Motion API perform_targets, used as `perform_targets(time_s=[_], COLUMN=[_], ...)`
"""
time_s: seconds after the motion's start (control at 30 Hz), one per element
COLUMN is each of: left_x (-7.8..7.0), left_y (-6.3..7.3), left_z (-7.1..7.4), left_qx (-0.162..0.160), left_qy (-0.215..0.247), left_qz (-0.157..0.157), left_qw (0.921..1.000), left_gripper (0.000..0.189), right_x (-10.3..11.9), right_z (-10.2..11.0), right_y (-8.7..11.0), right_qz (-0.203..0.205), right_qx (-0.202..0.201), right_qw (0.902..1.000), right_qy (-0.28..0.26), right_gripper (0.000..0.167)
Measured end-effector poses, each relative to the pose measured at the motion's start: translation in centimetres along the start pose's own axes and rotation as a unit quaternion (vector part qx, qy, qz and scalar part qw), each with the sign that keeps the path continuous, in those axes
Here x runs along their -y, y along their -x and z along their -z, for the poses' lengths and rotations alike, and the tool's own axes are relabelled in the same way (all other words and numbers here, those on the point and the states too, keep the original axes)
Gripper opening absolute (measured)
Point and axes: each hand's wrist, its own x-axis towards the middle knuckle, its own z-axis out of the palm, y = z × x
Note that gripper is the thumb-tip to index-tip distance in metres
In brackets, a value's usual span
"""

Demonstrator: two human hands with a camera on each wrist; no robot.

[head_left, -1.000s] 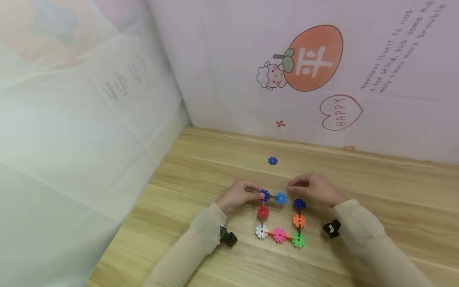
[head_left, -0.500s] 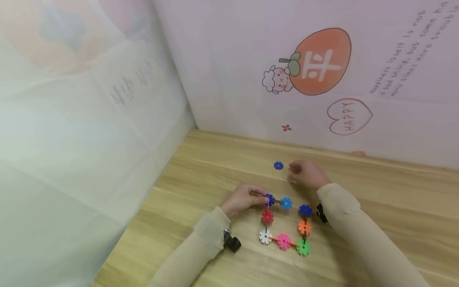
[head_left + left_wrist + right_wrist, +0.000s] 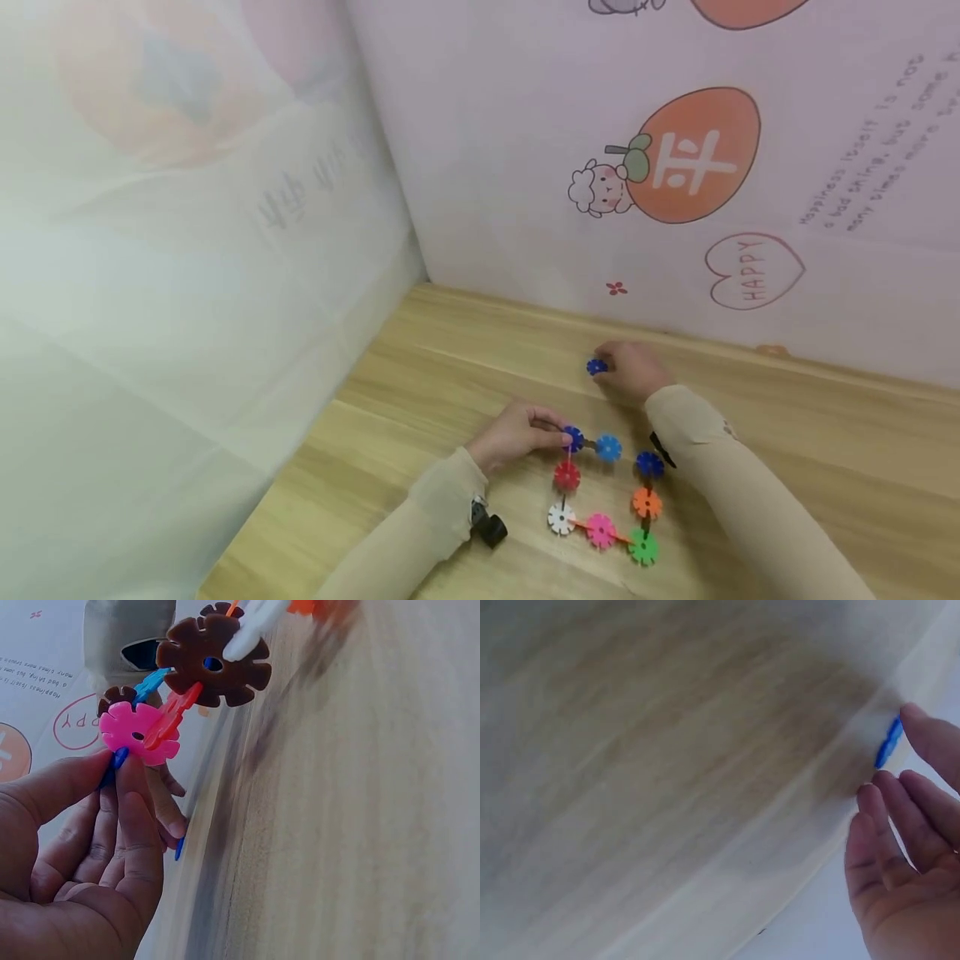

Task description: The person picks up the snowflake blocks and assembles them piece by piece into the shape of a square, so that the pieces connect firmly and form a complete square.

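My left hand (image 3: 517,435) pinches a dark blue notched building disc (image 3: 573,439) at one corner of a chain of interlocking plastic discs. In the left wrist view, its thumb and fingertips hold that blue disc by the edge, below a pink disc (image 3: 139,733) and a brown disc (image 3: 214,660). A light blue disc (image 3: 608,448) ends the chain's top side; a second dark blue disc (image 3: 649,464) ends the right side, with a gap between. Farther back, my right hand (image 3: 634,369) has thumb and fingertips at opposite edges of a loose blue disc (image 3: 597,367).
The chain's other sides hold red (image 3: 567,476), white (image 3: 561,518), pink (image 3: 601,531), green (image 3: 643,547) and orange (image 3: 647,503) discs. Printed cloth (image 3: 510,167) hangs behind and left of the wooden table (image 3: 450,358).
My right hand has moved back from beside the chain to the loose blue disc and taken it between its fingers. My left hand keeps its hold; the head view has shifted slightly.
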Motion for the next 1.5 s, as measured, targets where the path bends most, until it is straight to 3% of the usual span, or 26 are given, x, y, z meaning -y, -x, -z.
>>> perform_targets(time_s=[0.13,0.37,0.5,0.7,1.07,1.5], left_x=[0.3,0.2,0.0,-0.4,-0.3,-0.4], left_y=[0.2,0.1,0.0,0.1,0.1,0.3], left_z=[-0.5,-0.5,-0.5,-0.5,-0.5,-0.8], left_qx=[0.004,0.007,0.009,0.013,0.009,0.003], left_qy=[-0.002,0.014,0.013,-0.001,-0.006,0.004], left_qz=[-0.005,-0.004,-0.007,-0.002,-0.01,-0.012], left_qw=[1.0,0.9999,0.9998,0.9999,0.9999,0.9999], left_gripper=[0.015,0.016,0.018,0.019,0.02,0.018], right_x=[-0.6,-1.9,-2.7,-3.5,-1.4,-0.2], right_z=[-0.4,0.2,0.4,0.4,1.2,-0.3], right_y=[0.2,1.7,3.4,7.3,12.5,15.1], right_qz=[0.006,0.027,0.024,0.019,0.033,0.106], right_qx=[-0.002,0.008,0.009,-0.022,-0.08,-0.111], right_qw=[1.0,0.9983,0.9955,0.9935,0.9897,0.9844], right_qy=[0.004,-0.05,-0.092,-0.11,-0.114,-0.086], right_gripper=[0.039,0.034,0.025,0.018,0.012,0.02])
